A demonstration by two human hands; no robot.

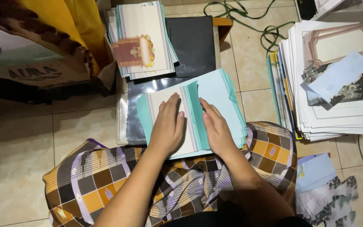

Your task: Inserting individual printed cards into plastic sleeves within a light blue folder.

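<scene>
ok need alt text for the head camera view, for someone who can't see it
Seen from above, a person's left hand and right hand press flat on a folded teal card over their checked cloth. More card stacks and paper piles lie around on the tiled floor.

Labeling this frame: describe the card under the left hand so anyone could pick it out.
Start at the checked cloth over the person's lap; the teal paper stack lies at its top edge. The left hand lies flat on the card on that stack. It alone there shows a cream face with a patterned border strip; the sheets beside it, under the right hand, are plain teal.
</scene>
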